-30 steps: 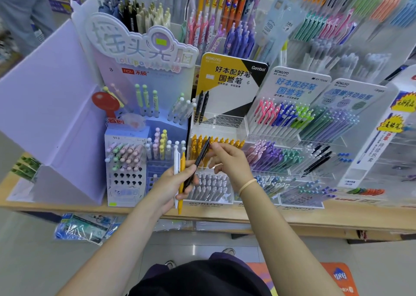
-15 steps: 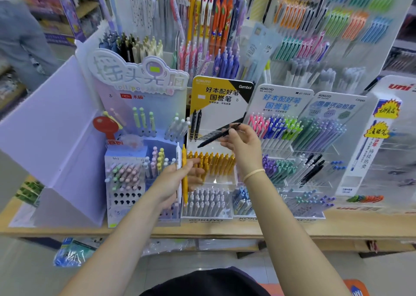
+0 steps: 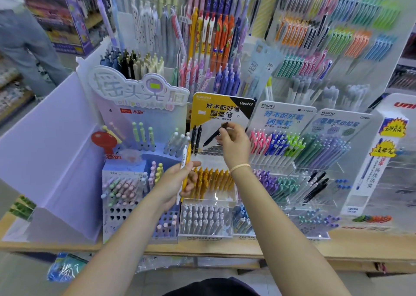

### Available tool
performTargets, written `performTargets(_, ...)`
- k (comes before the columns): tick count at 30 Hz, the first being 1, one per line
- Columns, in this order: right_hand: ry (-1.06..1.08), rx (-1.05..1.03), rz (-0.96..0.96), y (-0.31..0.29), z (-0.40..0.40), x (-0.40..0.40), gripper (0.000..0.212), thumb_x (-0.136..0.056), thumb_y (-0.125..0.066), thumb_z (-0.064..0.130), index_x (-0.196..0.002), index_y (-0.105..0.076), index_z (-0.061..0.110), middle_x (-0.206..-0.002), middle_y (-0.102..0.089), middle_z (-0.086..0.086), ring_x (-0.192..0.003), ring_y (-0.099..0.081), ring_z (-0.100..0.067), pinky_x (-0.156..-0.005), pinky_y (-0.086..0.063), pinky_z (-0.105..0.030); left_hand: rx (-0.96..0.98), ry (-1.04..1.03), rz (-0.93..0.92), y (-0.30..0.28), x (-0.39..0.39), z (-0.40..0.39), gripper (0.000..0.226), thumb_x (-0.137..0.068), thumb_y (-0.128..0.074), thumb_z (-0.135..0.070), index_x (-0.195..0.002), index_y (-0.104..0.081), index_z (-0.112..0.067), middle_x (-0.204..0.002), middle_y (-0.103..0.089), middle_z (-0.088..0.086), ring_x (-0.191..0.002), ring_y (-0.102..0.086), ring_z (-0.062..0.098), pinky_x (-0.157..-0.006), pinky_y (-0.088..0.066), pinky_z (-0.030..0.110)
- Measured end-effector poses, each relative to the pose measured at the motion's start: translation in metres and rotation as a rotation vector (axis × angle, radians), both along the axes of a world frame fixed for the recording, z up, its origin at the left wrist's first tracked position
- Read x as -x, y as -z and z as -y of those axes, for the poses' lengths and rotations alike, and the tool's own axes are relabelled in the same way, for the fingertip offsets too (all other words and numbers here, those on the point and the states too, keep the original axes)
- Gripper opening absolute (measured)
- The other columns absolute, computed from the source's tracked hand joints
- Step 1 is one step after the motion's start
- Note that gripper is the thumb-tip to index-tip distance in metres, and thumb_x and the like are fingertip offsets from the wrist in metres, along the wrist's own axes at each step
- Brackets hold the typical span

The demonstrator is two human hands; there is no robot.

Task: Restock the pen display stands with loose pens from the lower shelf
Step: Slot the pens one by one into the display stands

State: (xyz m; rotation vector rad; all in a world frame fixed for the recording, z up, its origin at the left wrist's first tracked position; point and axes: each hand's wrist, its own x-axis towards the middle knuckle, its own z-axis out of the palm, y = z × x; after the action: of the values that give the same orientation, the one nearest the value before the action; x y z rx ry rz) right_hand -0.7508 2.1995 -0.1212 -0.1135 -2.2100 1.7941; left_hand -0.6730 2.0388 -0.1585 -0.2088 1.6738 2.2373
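The right hand (image 3: 234,143) pinched a black pen (image 3: 213,135) between thumb and fingertips, holding it tilted with its tip pointing down and left over the perforated top tier (image 3: 210,149) of the yellow-and-black Kokuyo display stand (image 3: 221,108). Two black pens (image 3: 196,138) already stood upright in the left end of that tier, just beside the held pen's tip. A pale band (image 3: 239,166) circled the right wrist.

The left hand (image 3: 177,183) gripped two loose pens, a yellow pen (image 3: 186,171) and a white pen (image 3: 183,158), held nearly upright in front of the stand's left edge. Behind that hand, the middle tier held a row of yellow pens (image 3: 211,178), and the bottom tier held grey pens (image 3: 203,219).

To the left stood a lavender lollipop-pen display (image 3: 139,106) with pastel pens in its holes. To the right, two more Kokuyo stands (image 3: 286,115) carried pink, blue, green and purple pens. All the stands rested on a wooden surface (image 3: 360,246). Plastic-wrapped packets (image 3: 67,266) lay on the lower shelf beneath it. Another person's legs (image 3: 24,45) showed at the upper left.
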Motion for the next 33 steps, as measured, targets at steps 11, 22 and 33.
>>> performTargets(11,-0.043,-0.086,0.017,0.004,0.004,0.018,0.018,-0.095,-0.064,0.015,-0.112,-0.067,0.013,-0.082,-0.070,0.001,-0.079,-0.070,-0.019,-0.082,-0.059,-0.045,-0.062,-0.022,0.035,0.002,0.020,-0.001,0.032,-0.108,-0.043,-0.027,-0.128,-0.059,-0.008,-0.070,-0.055,0.004,-0.045,-0.039,0.010,-0.040,-0.024,0.021)
performTargets(22,-0.006,-0.188,-0.086,0.006,-0.011,0.017,0.013,-0.094,-0.065,0.011,-0.104,-0.070,0.017,-0.076,-0.066,0.008,-0.077,-0.070,-0.024,-0.077,-0.060,-0.043,-0.078,-0.018,0.045,0.007,0.023,0.002,0.032,-0.108,-0.043,-0.026,-0.128,-0.059,-0.008,-0.071,-0.054,0.003,-0.046,-0.039,0.010,-0.040,-0.024,0.020)
performTargets(33,-0.076,-0.330,-0.133,0.004,-0.002,0.020,0.018,-0.094,-0.066,0.011,-0.110,-0.071,0.007,-0.082,-0.068,-0.002,-0.079,-0.068,-0.023,-0.078,-0.058,-0.036,-0.085,-0.001,0.054,0.010,0.027,0.000,0.033,-0.107,-0.045,-0.029,-0.130,-0.059,-0.009,-0.071,-0.054,0.003,-0.048,-0.039,0.010,-0.040,-0.025,0.021)
